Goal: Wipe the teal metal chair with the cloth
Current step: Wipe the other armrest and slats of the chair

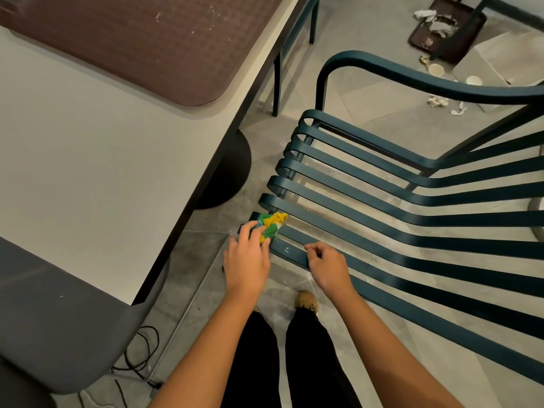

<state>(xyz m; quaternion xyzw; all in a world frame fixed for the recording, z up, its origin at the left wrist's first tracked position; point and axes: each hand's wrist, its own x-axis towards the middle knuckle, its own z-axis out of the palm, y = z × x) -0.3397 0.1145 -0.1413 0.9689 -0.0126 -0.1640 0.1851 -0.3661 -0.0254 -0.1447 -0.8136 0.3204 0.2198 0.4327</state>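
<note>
The teal metal chair [382,198] fills the right half of the view, its long flat slats running from front edge to backrest, with a curved armrest above. My left hand [247,257] presses a crumpled green and yellow cloth [272,226] against the rolled front ends of the nearest slats. My right hand [326,266] rests on a near slat, fingers curled around its edge. A small white smear [287,250] shows on the slat between the two hands.
A white table [103,160] with a brown tray [153,39] stands at left on a black round base [232,172]. A grey chair [59,325] is at lower left. Cables [141,354] lie on the floor. Litter, cups and another brown tray [447,28] lie at top right.
</note>
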